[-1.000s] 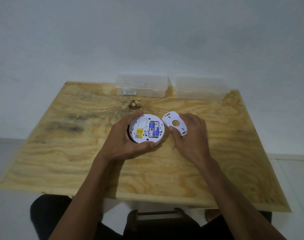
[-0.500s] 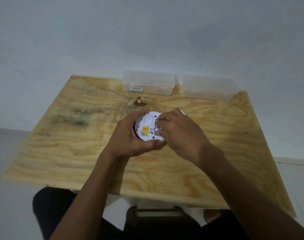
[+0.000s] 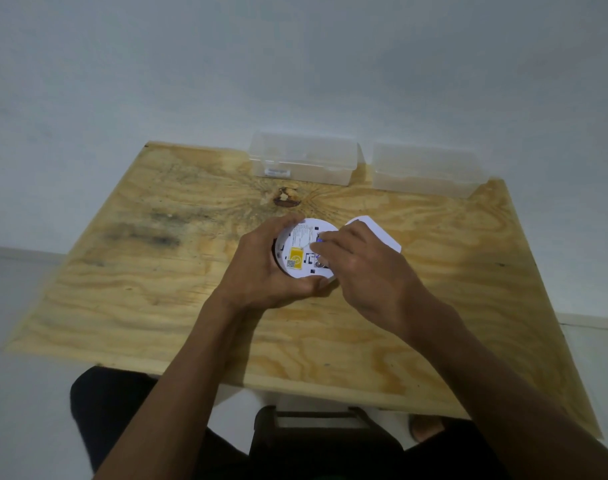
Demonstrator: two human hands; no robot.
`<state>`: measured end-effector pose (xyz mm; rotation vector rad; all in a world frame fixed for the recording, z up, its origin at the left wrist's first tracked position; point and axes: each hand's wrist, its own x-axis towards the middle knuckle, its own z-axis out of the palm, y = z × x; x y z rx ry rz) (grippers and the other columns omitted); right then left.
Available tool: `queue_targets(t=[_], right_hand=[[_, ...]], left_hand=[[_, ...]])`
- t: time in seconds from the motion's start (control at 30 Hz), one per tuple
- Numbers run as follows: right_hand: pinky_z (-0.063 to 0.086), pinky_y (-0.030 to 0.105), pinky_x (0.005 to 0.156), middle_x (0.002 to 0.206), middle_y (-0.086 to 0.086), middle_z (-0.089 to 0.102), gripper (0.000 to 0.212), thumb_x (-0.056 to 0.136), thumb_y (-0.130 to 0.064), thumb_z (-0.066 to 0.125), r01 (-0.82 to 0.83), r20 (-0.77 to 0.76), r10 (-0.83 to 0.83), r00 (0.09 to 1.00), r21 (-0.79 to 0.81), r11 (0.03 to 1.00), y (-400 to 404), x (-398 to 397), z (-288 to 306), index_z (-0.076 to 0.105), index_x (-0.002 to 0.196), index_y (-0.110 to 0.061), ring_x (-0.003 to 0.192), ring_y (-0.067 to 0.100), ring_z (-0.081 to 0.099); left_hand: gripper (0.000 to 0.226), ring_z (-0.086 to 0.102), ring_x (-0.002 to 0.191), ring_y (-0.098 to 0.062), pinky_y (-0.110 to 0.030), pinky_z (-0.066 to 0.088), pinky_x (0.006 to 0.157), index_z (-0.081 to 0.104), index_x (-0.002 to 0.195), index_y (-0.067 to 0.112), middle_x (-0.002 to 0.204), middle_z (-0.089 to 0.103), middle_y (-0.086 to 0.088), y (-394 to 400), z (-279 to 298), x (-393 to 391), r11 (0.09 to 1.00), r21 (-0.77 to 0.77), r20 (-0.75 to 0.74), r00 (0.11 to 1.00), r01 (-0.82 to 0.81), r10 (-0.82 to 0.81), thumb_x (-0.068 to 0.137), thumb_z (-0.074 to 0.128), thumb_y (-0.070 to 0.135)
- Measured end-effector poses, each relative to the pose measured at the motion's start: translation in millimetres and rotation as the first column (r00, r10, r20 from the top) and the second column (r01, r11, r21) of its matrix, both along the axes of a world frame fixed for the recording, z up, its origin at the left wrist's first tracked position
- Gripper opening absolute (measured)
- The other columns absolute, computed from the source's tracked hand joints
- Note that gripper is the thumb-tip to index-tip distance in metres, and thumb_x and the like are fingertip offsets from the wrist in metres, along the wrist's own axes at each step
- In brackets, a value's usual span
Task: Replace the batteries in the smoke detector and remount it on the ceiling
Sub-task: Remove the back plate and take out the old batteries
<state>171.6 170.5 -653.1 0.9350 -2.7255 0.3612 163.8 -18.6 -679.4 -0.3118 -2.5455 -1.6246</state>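
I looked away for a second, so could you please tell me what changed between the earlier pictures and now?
The right hand let go of the mounting plate, moved left and now fingers the batteries in the smoke detector. The left hand still grips the detector; the two clear boxes stayed put.

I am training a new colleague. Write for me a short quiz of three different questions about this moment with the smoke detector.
1. True or false: the left hand grips the smoke detector on the plywood table.
2. Where are the right hand's fingertips?
A. at the battery compartment
B. on a clear box
C. on the table edge
3. Fill in: the loose white mounting plate lies to the ____ of the detector.

Key: 1 true; 2 A; 3 right. The two clear plastic boxes stand untouched at the far edge.
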Motion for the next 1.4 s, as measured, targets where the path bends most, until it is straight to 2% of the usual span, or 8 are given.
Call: queue_targets(t=[0.2, 0.33, 0.5, 0.63, 0.7, 0.93, 1.13, 1.4], right_hand=[[0.057, 0.047, 0.074, 0.106, 0.006, 0.073, 0.024, 0.090, -0.023, 0.068, -0.024, 0.025, 0.024, 0.999, -0.003, 1.000, 2.0, -5.5, 8.0, 0.071, 0.110, -0.010, 0.098, 0.033, 0.061], [0.052, 0.041, 0.079, 0.108, 0.006, 0.072, 0.025, 0.098, -0.020, 0.054, 0.086, 0.090, -0.074, 0.993, -0.139, 0.987, -2.2, -5.3, 11.9, 0.068, 0.116, -0.011, 0.101, 0.029, 0.059], [0.040, 0.028, 0.079, 0.113, 0.001, 0.068, 0.026, 0.102, -0.018, 0.049, 0.227, 0.210, -0.161, 0.964, -0.340, 0.913, -16.1, -11.7, 10.3, 0.060, 0.125, -0.017, 0.104, 0.016, 0.056], [0.056, 0.029, 0.065, 0.085, -0.007, 0.065, 0.021, 0.100, -0.011, 0.046, 0.440, 0.466, -0.125, 0.876, -0.666, 0.602, -17.9, -14.4, 27.9, 0.062, 0.111, -0.020, 0.076, 0.003, 0.065], [0.050, 0.031, 0.058, 0.076, -0.005, 0.061, 0.024, 0.095, -0.007, 0.047, 0.580, 0.619, -0.082, 0.781, -0.672, 0.460, -12.1, -18.4, 35.2, 0.066, 0.102, -0.021, 0.066, 0.007, 0.059], [0.039, 0.018, 0.060, 0.071, -0.012, 0.064, 0.012, 0.093, -0.020, 0.063, 0.476, 0.469, -0.278, 0.839, -0.381, 0.793, -1.5, -9.2, 21.9, 0.073, 0.087, -0.019, 0.067, 0.002, 0.057], [0.043, 0.026, 0.064, 0.072, -0.015, 0.059, 0.012, 0.094, -0.019, 0.061, 0.490, 0.452, -0.315, 0.834, -0.347, 0.800, -6.1, -12.2, 17.7, 0.073, 0.091, -0.019, 0.071, 0.010, 0.056], [0.032, 0.011, 0.051, 0.061, -0.018, 0.054, 0.010, 0.093, -0.020, 0.065, 0.559, 0.529, -0.333, 0.781, -0.352, 0.751, -8.0, -16.4, 17.5, 0.072, 0.087, -0.017, 0.063, -0.002, 0.052]], left_hand=[[0.090, 0.065, 0.104, 0.010, -0.016, 0.054, 0.090, 0.061, 0.129, 0.020, 0.115, 0.069, 0.015, 2.0, 4.9, 2.1, 1.000, -0.015, 0.003, 1.000, 0.015, -0.015, 0.049, 0.085, 0.055], [0.067, 0.066, 0.100, 0.014, -0.012, 0.054, 0.086, 0.060, 0.113, 0.051, 0.104, 0.070, 0.033, 3.8, 11.8, 5.1, 0.999, -0.005, 0.006, 0.999, 0.039, -0.038, 0.051, 0.087, 0.048], [0.091, 0.066, 0.108, 0.005, -0.019, 0.055, 0.091, 0.062, 0.131, 0.019, 0.118, 0.069, 0.014, 2.1, 4.8, 2.0, 1.000, -0.026, 0.003, 1.000, 0.010, -0.010, 0.050, 0.087, 0.054], [0.095, 0.067, 0.108, 0.002, -0.021, 0.056, 0.091, 0.060, 0.134, 0.018, 0.121, 0.069, 0.010, 1.5, 4.0, 0.7, 0.999, -0.047, 0.018, 1.000, 0.005, -0.004, 0.049, 0.087, 0.053], [0.096, 0.066, 0.110, 0.000, -0.023, 0.056, 0.092, 0.059, 0.134, 0.019, 0.124, 0.069, 0.008, -0.1, 2.0, -0.9, 0.997, -0.075, 0.009, 1.000, -0.008, 0.009, 0.049, 0.085, 0.054], [0.098, 0.067, 0.109, 0.001, -0.019, 0.055, 0.090, 0.059, 0.134, 0.016, 0.122, 0.070, 0.007, 1.2, 1.3, -0.4, 0.999, -0.037, 0.025, 1.000, -0.009, 0.010, 0.047, 0.086, 0.052], [0.099, 0.066, 0.107, 0.005, -0.016, 0.054, 0.090, 0.059, 0.134, 0.015, 0.120, 0.069, 0.010, 2.1, 4.3, 0.8, 0.999, -0.043, 0.028, 1.000, -0.005, 0.006, 0.047, 0.084, 0.056], [0.098, 0.061, 0.102, 0.020, -0.003, 0.047, 0.085, 0.061, 0.132, 0.012, 0.113, 0.066, 0.019, 2.9, 7.8, 0.5, 0.999, -0.046, 0.041, 0.999, 0.014, -0.012, 0.046, 0.082, 0.056]])
